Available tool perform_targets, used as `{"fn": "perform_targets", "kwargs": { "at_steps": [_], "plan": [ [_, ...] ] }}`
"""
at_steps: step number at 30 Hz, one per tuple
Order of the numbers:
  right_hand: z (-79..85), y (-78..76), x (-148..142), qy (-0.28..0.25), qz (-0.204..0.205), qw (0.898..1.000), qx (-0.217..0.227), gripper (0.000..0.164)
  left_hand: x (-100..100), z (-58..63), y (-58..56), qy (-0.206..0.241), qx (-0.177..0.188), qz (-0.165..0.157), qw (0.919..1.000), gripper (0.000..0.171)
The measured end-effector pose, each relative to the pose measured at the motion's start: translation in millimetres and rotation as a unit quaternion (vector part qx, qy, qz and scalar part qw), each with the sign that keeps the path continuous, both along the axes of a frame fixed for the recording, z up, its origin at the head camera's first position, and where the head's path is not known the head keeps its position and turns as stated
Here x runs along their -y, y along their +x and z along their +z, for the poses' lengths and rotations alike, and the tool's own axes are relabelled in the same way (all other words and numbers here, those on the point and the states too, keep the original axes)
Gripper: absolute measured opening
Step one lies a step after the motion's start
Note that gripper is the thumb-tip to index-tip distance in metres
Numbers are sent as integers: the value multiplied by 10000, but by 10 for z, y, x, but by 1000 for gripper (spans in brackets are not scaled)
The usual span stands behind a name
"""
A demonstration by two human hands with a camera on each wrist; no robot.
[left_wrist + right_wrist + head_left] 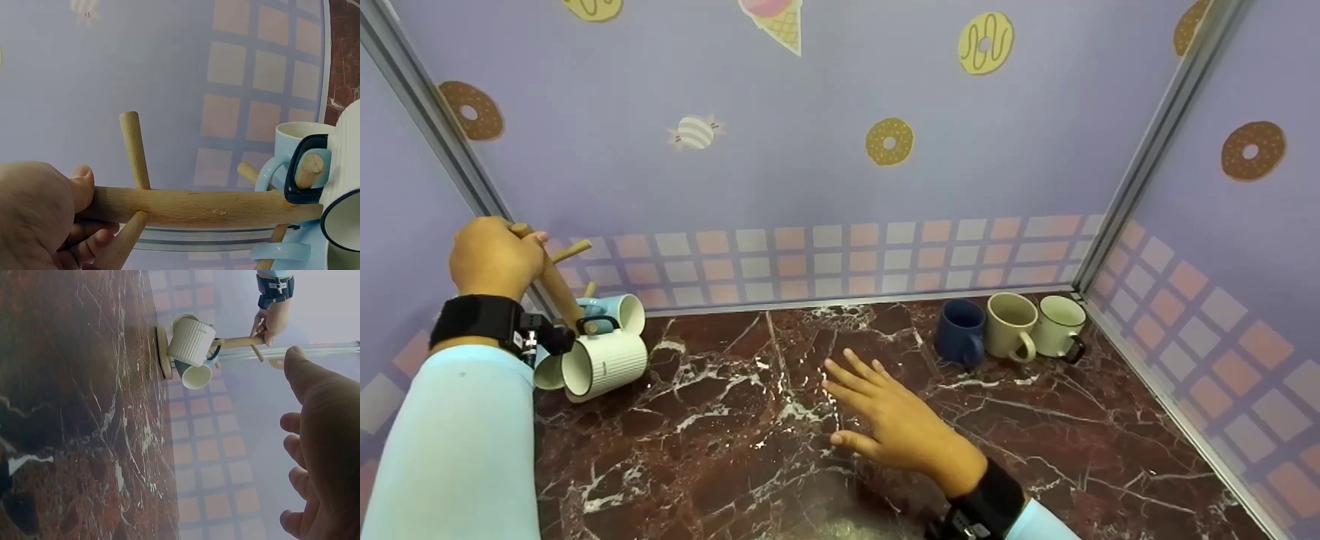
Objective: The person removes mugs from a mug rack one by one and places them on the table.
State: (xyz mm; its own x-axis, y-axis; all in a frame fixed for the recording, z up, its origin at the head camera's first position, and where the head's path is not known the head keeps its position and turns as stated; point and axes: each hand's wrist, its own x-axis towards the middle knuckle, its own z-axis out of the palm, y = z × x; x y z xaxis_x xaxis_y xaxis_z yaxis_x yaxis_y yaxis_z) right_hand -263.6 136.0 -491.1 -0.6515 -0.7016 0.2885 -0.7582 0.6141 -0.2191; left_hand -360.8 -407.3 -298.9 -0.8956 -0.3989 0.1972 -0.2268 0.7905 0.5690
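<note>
At the far left, my left hand [499,255] grips the top of a wooden mug tree [561,292]; the left wrist view shows my fingers wrapped around the post [214,208] near its upper pegs. On the lower pegs hang a white ribbed mug [611,364] with a dark handle, a light blue mug [630,311] behind it, and another mug [549,373] mostly hidden at the left. In the right wrist view the tree's round base [163,354] stands on the tabletop. My right hand [900,420], fingers spread, is over the middle of the table and holds nothing.
A dark blue mug [960,334], a beige mug [1011,326] and a pale green mug [1059,328] with a dark handle stand in a row at the back right of the marbled tabletop [720,465]. Patterned lilac walls [810,180] enclose the back and sides.
</note>
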Motion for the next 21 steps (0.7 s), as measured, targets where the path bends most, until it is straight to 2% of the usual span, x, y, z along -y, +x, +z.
{"fn": "perform_targets", "kwargs": {
  "at_steps": [6,13,17,21],
  "plan": [
    [6,-3,2,45,50,10000,28,82,58,-16,10,-63,-19,-232,9997,62],
    [-1,15,5,64,59,10000,-9,83,102,-24,5,26,130,-437,9990,64],
    [-7,17,23,122,61,9999,80,84,84,-63,3,272,-5,-358,9990,65],
    [-9,17,46,158,94,9997,164,84,53,-142,19,530,-216,-115,9983,71]
  ]
}}
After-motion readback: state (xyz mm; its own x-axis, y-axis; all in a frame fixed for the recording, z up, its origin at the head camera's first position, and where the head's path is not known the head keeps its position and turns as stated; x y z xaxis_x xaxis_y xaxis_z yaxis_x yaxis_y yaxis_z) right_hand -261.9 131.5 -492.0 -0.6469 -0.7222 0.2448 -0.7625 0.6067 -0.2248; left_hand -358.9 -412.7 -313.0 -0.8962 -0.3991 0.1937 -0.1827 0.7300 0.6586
